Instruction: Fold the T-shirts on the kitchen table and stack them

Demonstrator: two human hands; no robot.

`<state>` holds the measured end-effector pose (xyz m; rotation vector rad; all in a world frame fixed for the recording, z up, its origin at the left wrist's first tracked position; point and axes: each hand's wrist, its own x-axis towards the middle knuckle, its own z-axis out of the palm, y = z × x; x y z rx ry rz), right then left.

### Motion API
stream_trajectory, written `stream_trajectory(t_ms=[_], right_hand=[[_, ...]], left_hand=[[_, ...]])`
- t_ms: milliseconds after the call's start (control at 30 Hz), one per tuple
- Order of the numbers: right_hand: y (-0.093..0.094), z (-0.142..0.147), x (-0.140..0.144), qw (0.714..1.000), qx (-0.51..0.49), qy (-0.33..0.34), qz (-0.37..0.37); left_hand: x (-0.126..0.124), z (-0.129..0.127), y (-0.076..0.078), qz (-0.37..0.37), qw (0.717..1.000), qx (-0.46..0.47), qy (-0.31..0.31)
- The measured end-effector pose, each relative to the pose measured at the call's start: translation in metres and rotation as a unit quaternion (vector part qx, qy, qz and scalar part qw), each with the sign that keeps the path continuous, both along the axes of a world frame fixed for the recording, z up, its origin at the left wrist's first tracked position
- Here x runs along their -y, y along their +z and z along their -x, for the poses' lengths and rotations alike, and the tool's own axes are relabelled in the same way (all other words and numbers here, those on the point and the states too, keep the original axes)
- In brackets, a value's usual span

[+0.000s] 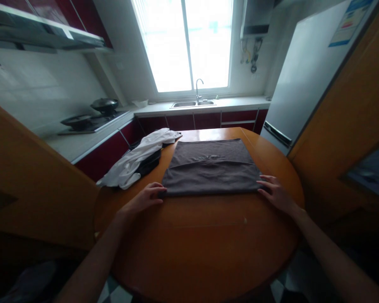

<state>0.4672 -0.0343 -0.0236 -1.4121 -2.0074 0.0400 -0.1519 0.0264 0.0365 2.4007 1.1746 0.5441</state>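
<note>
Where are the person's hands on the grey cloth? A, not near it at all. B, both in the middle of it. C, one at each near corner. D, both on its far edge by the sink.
C: the left hand sits at the near left corner of the grey cloth and the right hand at its near right corner.

A plain grey-brown garment (pixel 211 168) lies on the orange wooden table (pixel 205 240), a white shirt (pixel 139 158) over something black at its left edge, dark red cabinets (pixel 208 120) behind

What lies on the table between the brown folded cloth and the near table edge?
Nothing: the head view shows only bare table between the brown folded cloth and the near edge.
</note>
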Motion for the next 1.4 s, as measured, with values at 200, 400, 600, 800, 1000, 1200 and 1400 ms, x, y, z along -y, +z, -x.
stream_trajectory(t_ms=[200, 400, 600, 800, 1000, 1200, 1400], right_hand=[[-0.011, -0.004, 0.005, 1.0, -0.016, 0.005, 0.02], [-0.014, -0.004, -0.002, 1.0, 0.0, -0.014, 0.002], [0.0, 0.0, 0.006, 1.0, 0.006, -0.024, -0.013], [0.021, -0.004, 0.048, 0.999, -0.027, 0.015, 0.011], [0.043, -0.001, 0.105, 0.994, -0.095, 0.039, 0.038], [0.076, 0.003, 0.143, 0.984, -0.156, 0.051, 0.07], [0.114, 0.001, 0.146, 0.975, -0.201, 0.039, 0.081]], left_hand=[[-0.002, 0.001, -0.021, -0.042, 0.999, 0.005, 0.029], [-0.002, -0.003, -0.023, -0.145, 0.987, -0.054, 0.031], [0.007, -0.012, -0.013, -0.191, 0.972, -0.115, 0.069], [0.052, -0.001, 0.009, -0.17, 0.982, -0.057, 0.06], [0.125, 0.005, 0.032, -0.102, 0.991, 0.034, 0.076], [0.17, 0.017, 0.05, -0.049, 0.986, 0.093, 0.128], [0.179, 0.025, 0.067, -0.059, 0.972, 0.15, 0.173]])
